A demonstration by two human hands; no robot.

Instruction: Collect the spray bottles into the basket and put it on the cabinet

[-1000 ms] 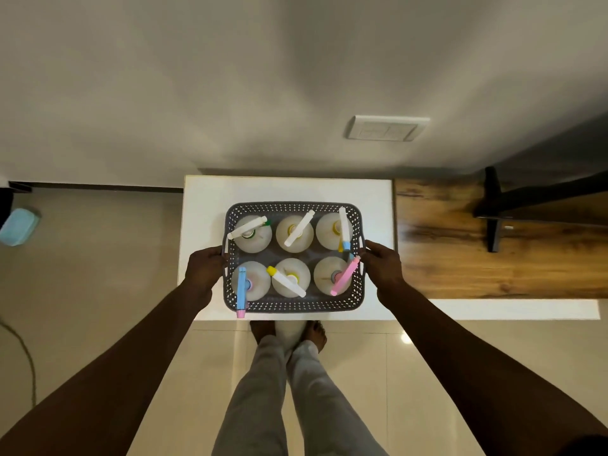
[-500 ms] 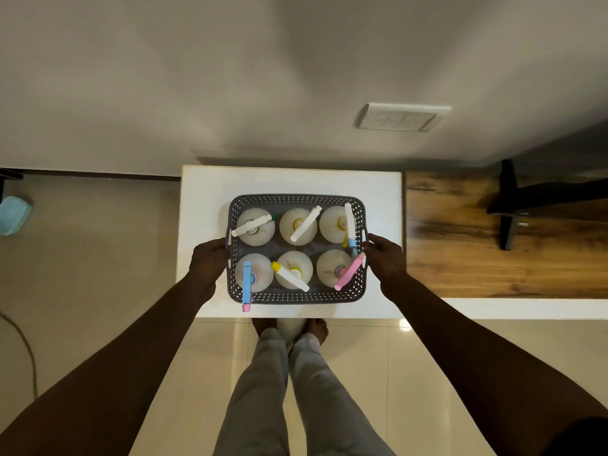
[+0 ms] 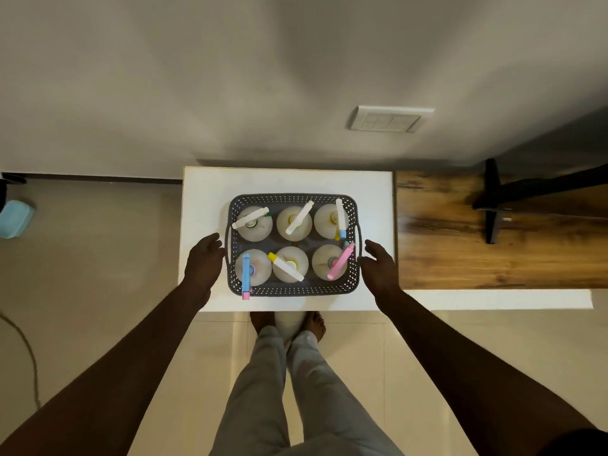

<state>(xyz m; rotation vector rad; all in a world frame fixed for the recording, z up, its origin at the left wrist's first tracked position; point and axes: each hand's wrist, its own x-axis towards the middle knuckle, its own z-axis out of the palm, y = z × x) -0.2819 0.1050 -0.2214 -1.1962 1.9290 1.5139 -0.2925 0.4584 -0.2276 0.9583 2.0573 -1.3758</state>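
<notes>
A grey perforated basket (image 3: 293,291) rests on the white cabinet top (image 3: 210,199). Inside stand several white spray bottles (image 3: 294,223) in two rows, their triggers white, blue, yellow and pink. My left hand (image 3: 203,258) hovers just off the basket's left handle, fingers apart and holding nothing. On the other side, my right hand (image 3: 378,263) is likewise a small gap away from the right handle, open and empty.
A wooden tabletop (image 3: 460,251) adjoins the cabinet on the right, with a black stand (image 3: 492,205) on it. A wall with a switch plate (image 3: 388,119) rises behind. A light blue object (image 3: 14,218) lies on the floor at far left. My legs stand before the cabinet.
The basket has been set down further back on the cabinet top. Both hands have let go of its side handles and drawn slightly outward.
</notes>
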